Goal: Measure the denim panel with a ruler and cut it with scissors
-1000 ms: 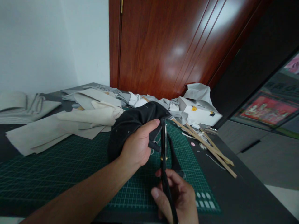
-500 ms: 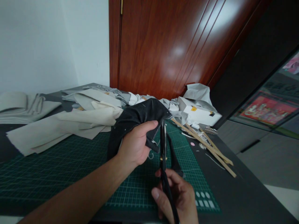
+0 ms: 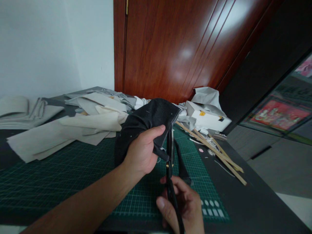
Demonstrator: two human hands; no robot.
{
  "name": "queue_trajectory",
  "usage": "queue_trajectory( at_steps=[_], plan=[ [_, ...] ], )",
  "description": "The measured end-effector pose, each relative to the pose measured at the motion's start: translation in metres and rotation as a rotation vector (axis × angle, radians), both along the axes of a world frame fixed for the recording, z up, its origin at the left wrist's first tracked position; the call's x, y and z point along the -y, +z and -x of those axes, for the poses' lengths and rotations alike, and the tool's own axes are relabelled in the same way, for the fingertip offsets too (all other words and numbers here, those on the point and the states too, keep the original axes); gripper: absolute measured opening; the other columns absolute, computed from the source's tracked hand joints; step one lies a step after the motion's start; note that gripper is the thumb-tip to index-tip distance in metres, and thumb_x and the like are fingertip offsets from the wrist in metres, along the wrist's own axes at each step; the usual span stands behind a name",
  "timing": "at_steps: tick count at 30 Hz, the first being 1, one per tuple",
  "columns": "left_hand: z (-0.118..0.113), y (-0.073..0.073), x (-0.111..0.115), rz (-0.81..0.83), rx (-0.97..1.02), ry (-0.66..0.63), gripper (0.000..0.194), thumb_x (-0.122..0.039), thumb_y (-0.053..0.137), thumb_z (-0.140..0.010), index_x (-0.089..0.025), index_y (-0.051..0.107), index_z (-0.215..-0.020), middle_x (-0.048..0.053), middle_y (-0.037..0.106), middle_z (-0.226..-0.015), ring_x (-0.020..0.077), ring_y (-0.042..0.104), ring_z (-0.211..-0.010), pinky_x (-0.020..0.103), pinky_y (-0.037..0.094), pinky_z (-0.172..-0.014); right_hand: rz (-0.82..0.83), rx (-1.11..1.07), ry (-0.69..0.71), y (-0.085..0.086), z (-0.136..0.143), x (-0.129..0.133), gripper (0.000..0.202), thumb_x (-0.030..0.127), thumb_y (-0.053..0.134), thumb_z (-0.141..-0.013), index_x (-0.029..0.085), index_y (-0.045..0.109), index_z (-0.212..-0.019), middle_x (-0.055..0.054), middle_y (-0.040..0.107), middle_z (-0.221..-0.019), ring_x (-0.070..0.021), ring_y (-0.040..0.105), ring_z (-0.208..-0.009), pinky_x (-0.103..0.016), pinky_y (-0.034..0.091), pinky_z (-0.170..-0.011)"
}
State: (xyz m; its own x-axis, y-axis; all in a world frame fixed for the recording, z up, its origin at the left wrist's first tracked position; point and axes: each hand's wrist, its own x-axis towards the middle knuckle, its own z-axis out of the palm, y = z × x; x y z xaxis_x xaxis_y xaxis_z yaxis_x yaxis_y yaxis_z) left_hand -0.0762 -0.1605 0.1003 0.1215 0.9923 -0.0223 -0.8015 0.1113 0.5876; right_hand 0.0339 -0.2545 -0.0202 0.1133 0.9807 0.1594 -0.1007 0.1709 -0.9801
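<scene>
My left hand (image 3: 143, 149) grips a piece of black fabric (image 3: 151, 113), thumb on top, holding it up above the green cutting mat (image 3: 136, 198). The fabric's right edge looks frayed with pale threads. In my right hand (image 3: 182, 204) are black scissors (image 3: 170, 152) pointing away from me, their blades close together. The blade tips lie against the fabric's right edge; whether cloth is between them I cannot tell. A dark strip of fabric (image 3: 181, 162) lies on the mat just right of the scissors.
Cream fabric pieces (image 3: 92, 125) spread over the table at left, beside a folded stack (image 3: 17, 112). At the back right stands a white box (image 3: 207, 117) among scraps. Wooden strips (image 3: 219, 156) lie right of the mat. A brown door (image 3: 165, 48) rises behind.
My left hand has shifted slightly right, and the black fabric's right edge is raised higher. The scissors and my right hand have moved a little to the left.
</scene>
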Motion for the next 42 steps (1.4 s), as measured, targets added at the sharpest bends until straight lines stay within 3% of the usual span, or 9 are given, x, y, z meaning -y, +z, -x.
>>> queue_trajectory(
  at_steps=[7, 14, 21, 30, 36, 42],
  plan=[
    [-0.009, -0.003, 0.003, -0.041, 0.000, 0.054, 0.015, -0.019, 0.087, -0.062, -0.015, 0.077, -0.072, 0.006, 0.080, -0.077, 0.0281, 0.079, -0.090, 0.037, 0.062, -0.084, -0.008, 0.005, -0.005, 0.002, 0.001, -0.003, 0.047, 0.051, 0.091, -0.072, 0.024, 0.076, -0.107, 0.006, 0.055, -0.066, -0.0087, 0.042, -0.048, -0.021, 0.036, -0.043],
    [-0.012, -0.003, 0.006, 0.020, -0.057, 0.054, 0.021, -0.029, 0.090, -0.064, -0.016, 0.078, -0.075, 0.003, 0.079, -0.077, 0.0223, 0.076, -0.082, 0.031, 0.060, -0.077, -0.044, 0.022, -0.014, 0.007, 0.000, -0.006, 0.051, 0.051, 0.092, -0.071, 0.023, 0.076, -0.111, 0.004, 0.058, -0.067, -0.0112, 0.049, -0.054, -0.023, 0.045, -0.050],
    [-0.021, -0.009, 0.014, 0.095, -0.166, 0.008, 0.025, -0.038, 0.084, -0.072, -0.018, 0.071, -0.065, -0.001, 0.068, -0.057, 0.0121, 0.055, -0.045, 0.026, 0.045, -0.047, -0.055, -0.032, -0.034, 0.011, -0.002, -0.010, 0.049, 0.048, 0.094, -0.072, 0.024, 0.078, -0.111, 0.003, 0.063, -0.071, -0.0124, 0.054, -0.059, -0.023, 0.049, -0.055],
    [-0.027, -0.032, 0.016, 0.030, -0.304, -0.059, 0.040, -0.061, 0.079, -0.078, -0.023, 0.073, -0.066, -0.001, 0.051, -0.037, 0.0216, 0.061, -0.047, 0.032, 0.045, -0.049, -0.113, -0.059, -0.017, 0.016, -0.006, -0.014, 0.044, 0.050, 0.093, -0.074, 0.026, 0.079, -0.108, 0.004, 0.063, -0.070, -0.0122, 0.053, -0.059, -0.023, 0.050, -0.059],
    [-0.029, -0.037, 0.018, 0.086, -0.341, -0.132, 0.049, -0.069, 0.073, -0.080, -0.025, 0.066, -0.059, 0.000, 0.052, -0.041, 0.0181, 0.055, -0.042, 0.031, 0.040, -0.045, -0.153, -0.088, 0.019, 0.014, -0.008, -0.015, 0.044, 0.051, 0.093, -0.075, 0.027, 0.078, -0.109, 0.004, 0.064, -0.070, -0.0130, 0.056, -0.060, -0.025, 0.054, -0.064],
    [-0.028, -0.037, 0.020, 0.200, -0.538, -0.191, 0.068, -0.083, 0.062, -0.080, -0.026, 0.049, -0.044, 0.001, 0.046, -0.037, 0.0141, 0.040, -0.031, 0.031, 0.025, -0.035, -0.218, -0.094, 0.027, 0.008, -0.007, -0.019, 0.051, 0.053, 0.091, -0.076, 0.027, 0.078, -0.117, 0.005, 0.062, -0.068, -0.0130, 0.055, -0.058, -0.024, 0.054, -0.062]
  ],
)
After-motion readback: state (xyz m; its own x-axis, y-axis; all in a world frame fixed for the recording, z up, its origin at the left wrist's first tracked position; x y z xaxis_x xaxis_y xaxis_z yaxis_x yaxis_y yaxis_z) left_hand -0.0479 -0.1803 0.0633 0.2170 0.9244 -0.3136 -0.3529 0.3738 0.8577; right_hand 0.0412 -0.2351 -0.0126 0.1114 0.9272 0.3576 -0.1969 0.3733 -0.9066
